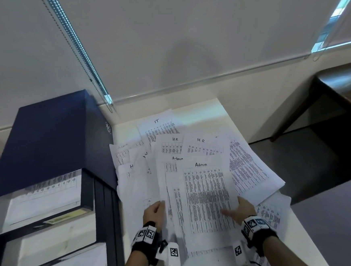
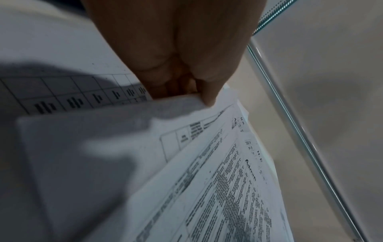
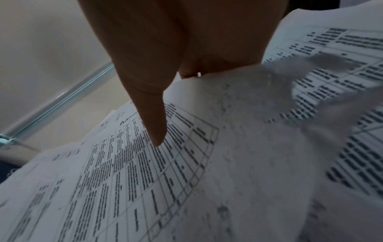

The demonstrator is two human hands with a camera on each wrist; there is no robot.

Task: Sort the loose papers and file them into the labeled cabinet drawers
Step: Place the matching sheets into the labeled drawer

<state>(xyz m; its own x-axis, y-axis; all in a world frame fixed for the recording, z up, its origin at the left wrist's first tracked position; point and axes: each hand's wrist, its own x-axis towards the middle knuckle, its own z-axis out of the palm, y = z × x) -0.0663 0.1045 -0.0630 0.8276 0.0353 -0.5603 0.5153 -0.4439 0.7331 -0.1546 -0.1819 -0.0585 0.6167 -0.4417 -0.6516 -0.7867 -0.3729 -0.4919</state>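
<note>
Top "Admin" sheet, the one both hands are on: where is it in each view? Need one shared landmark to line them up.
Head: Admin sheet at lower centre, left hand at its left edge, right hand at its right edge.
Left wrist: runs lower centre to lower right, heading sideways.
Right wrist: lower left, under the thumb.
Shared landmark: the handwritten "Admin" heading; also the blind's bottom rail.
</note>
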